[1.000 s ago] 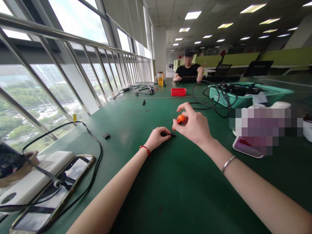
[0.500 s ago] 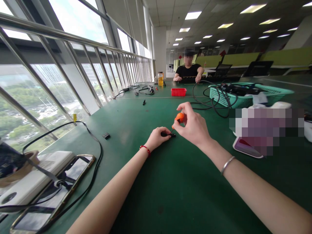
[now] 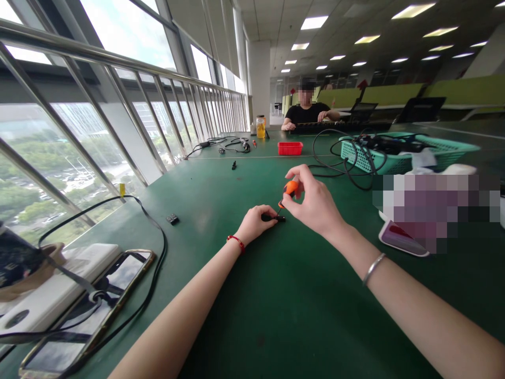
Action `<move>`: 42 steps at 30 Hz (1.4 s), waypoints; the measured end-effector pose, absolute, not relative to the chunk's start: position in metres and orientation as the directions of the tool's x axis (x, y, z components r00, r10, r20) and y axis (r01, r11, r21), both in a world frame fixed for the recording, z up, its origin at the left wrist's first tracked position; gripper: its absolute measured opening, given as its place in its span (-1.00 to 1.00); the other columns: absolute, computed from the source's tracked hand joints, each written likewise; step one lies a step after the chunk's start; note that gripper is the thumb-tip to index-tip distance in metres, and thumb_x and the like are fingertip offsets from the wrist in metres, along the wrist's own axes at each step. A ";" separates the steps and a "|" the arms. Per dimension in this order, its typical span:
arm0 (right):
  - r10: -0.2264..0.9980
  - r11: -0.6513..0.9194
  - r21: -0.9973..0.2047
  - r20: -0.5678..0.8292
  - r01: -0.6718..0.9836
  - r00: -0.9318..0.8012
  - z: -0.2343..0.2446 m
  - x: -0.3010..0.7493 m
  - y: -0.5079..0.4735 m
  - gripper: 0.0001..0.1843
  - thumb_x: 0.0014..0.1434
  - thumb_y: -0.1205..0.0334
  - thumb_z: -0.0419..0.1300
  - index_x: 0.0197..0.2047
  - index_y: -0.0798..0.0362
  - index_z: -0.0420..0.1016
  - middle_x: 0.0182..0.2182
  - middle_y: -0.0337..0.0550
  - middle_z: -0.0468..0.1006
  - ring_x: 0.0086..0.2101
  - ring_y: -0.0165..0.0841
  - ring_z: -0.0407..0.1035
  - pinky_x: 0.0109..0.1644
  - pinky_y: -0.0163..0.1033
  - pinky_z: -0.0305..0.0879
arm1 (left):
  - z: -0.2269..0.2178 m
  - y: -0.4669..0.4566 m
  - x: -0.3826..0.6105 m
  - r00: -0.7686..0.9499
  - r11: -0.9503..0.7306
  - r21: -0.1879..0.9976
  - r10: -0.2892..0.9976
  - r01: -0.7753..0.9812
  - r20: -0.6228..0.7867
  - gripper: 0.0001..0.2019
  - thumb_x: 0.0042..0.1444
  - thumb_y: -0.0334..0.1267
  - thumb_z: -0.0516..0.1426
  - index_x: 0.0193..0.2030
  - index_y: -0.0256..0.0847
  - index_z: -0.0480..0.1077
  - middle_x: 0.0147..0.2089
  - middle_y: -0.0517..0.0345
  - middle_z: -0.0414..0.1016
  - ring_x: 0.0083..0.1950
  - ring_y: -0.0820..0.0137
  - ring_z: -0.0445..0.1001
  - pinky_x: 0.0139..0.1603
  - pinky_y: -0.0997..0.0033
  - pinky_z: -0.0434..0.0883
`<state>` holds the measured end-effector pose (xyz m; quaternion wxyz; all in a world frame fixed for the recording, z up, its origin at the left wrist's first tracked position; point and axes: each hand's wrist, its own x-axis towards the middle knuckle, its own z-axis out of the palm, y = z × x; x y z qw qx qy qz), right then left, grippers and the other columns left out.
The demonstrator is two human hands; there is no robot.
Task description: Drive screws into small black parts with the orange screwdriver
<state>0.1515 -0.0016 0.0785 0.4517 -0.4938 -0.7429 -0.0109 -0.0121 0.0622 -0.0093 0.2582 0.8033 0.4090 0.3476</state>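
My left hand (image 3: 254,223) rests on the green table (image 3: 221,295), its fingers closed on a small black part (image 3: 281,218) that lies on the tabletop. Most of that part is hidden beneath the fingers. My right hand (image 3: 315,202) grips a screwdriver (image 3: 291,188) by its orange and black handle. The screwdriver is tilted, and its thin shaft points down at the black part beside the left fingertips. Whether the tip sits in a screw is too small to tell.
A small black block (image 3: 172,219) and another black piece (image 3: 234,165) lie to the left. Beyond are a red tray (image 3: 290,149), a jar (image 3: 261,128) and a teal basket (image 3: 445,156) of cables. A phone (image 3: 89,321) lies near left. Another person (image 3: 305,113) sits opposite.
My hands stay in nearly the same place; the screwdriver handle has turned slightly in my right fingers. The person opposite has shifted a hand.
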 end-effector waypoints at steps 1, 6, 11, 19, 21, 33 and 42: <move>0.735 0.508 -0.437 0.669 0.742 -0.109 0.078 0.152 -0.001 -0.73 0.03 0.19 0.13 -0.16 0.00 0.25 -0.45 -0.25 0.44 -0.49 -0.37 0.30 -0.40 -0.31 0.12 | -0.009 0.062 -0.012 0.424 -0.532 0.700 0.836 0.477 0.348 -0.93 -0.06 -0.37 0.19 -0.38 -0.26 0.48 -0.31 0.13 0.57 -0.24 0.36 0.51 -0.12 0.40 0.42; 0.766 0.459 -0.410 0.632 0.789 -0.118 0.076 0.152 -0.001 -0.75 0.11 -0.03 0.12 -0.33 -0.02 0.28 -0.60 -0.29 0.36 -0.54 -0.36 0.25 -0.41 -0.30 0.08 | -0.008 0.063 -0.012 0.423 -0.525 0.713 0.839 0.465 0.342 -0.91 -0.08 -0.38 0.20 -0.37 -0.27 0.48 -0.30 0.12 0.57 -0.25 0.36 0.51 -0.10 0.38 0.42; 0.669 0.540 -0.340 0.729 0.770 -0.147 0.078 0.150 -0.003 -0.75 0.02 0.22 0.16 -0.19 0.00 0.26 -0.48 -0.27 0.43 -0.48 -0.37 0.28 -0.28 -0.27 0.17 | -0.010 0.064 -0.013 0.426 -0.513 0.740 0.841 0.434 0.333 -0.91 -0.05 -0.35 0.20 -0.36 -0.29 0.48 -0.30 0.09 0.57 -0.24 0.33 0.51 -0.11 0.37 0.43; 0.728 0.482 -0.342 0.668 0.807 -0.152 0.076 0.151 -0.002 -0.77 0.10 -0.01 0.14 -0.31 -0.03 0.30 -0.62 -0.29 0.36 -0.47 -0.31 0.28 -0.30 -0.26 0.14 | -0.012 0.066 -0.014 0.434 -0.513 0.741 0.839 0.433 0.327 -0.88 -0.04 -0.32 0.21 -0.33 -0.29 0.48 -0.31 0.10 0.57 -0.24 0.34 0.51 -0.11 0.37 0.44; 0.717 0.488 -0.340 0.681 0.804 -0.148 0.076 0.150 -0.002 -0.79 0.08 0.05 0.16 -0.28 -0.02 0.31 -0.58 -0.28 0.37 -0.46 -0.31 0.28 -0.30 -0.27 0.14 | -0.012 0.065 -0.014 0.434 -0.512 0.743 0.840 0.431 0.326 -0.88 -0.04 -0.31 0.21 -0.33 -0.29 0.48 -0.31 0.09 0.58 -0.24 0.34 0.51 -0.12 0.37 0.44; 0.743 0.458 -0.351 0.656 0.816 -0.135 0.077 0.152 -0.002 -0.78 0.12 0.01 0.12 -0.35 -0.01 0.33 -0.58 -0.25 0.37 -0.46 -0.31 0.25 -0.36 -0.29 0.08 | -0.008 0.061 -0.011 0.420 -0.504 0.741 0.848 0.443 0.324 -0.89 -0.01 -0.28 0.19 -0.39 -0.30 0.48 -0.33 0.09 0.57 -0.26 0.35 0.50 -0.13 0.39 0.42; 0.715 0.507 -0.351 0.681 0.788 -0.157 0.078 0.150 -0.003 -0.80 0.07 0.13 0.15 -0.23 0.00 0.35 -0.51 -0.25 0.42 -0.47 -0.35 0.26 -0.34 -0.29 0.11 | -0.008 0.058 -0.008 0.407 -0.521 0.705 0.845 0.481 0.347 -0.89 0.00 -0.29 0.17 -0.36 -0.29 0.47 -0.33 0.11 0.57 -0.26 0.35 0.50 -0.18 0.43 0.41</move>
